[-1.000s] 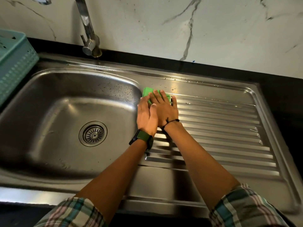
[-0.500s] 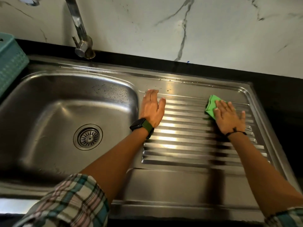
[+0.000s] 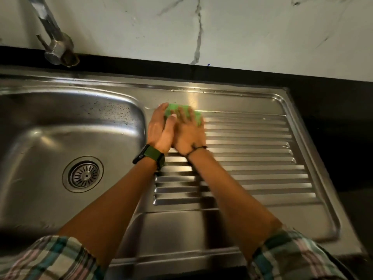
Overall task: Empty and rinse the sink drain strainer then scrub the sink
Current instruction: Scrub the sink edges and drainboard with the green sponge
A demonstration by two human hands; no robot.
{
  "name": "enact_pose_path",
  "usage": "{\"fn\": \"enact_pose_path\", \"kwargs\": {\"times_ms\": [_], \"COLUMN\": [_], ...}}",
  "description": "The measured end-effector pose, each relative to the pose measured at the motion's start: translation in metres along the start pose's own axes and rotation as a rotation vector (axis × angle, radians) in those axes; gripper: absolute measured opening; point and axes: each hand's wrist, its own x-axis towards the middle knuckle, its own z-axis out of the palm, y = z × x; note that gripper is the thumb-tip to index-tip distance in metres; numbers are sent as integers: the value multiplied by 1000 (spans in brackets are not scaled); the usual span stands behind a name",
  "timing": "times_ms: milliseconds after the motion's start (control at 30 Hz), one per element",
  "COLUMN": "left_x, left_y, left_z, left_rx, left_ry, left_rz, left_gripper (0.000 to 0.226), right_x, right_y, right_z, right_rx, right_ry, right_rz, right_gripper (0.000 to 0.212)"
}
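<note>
Strainer sits seated in the drain at the basin floor, about 8 o'clock from the hands. Green pad lies on the drainboard at its 10 o'clock corner, just beside the basin rim. Right hand presses it flat, fingers extended though blurred. Left hand rests alongside, touching the right, fingers straight, gripping nothing. Tap stands at 11 o'clock. Watch on left wrist.
</note>
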Motion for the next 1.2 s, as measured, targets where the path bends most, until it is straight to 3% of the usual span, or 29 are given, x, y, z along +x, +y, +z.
{"fn": "enact_pose_path", "kwargs": {"times_ms": [133, 300, 533, 733, 1033, 1200], "left_x": [0, -5, -8, -12, -7, -4], "left_y": [2, 4, 9, 11, 9, 6], "left_z": [-5, -5, -6, -7, -4, -5], "left_rx": [-44, 39, 93, 87, -18, -43], "left_ry": [52, -3, -21, -21, -3, 3], "left_rz": [-40, -7, 22, 18, -22, -24], "left_gripper": [58, 58, 63, 63, 61, 60], "right_x": [6, -11, -40, -50, -36, -19], "right_y": [-21, 29, 177, 242, 219, 147], "right_z": [7, -6, -32, -44, -46, -36], "right_rx": [-22, -1, -5, -17, 53, 36], "right_ry": [9, 105, 168, 135, 145, 113], "right_rz": [-83, -147, 86, 404, 438, 226], "right_gripper": [56, 42, 40, 47, 50, 51]}}
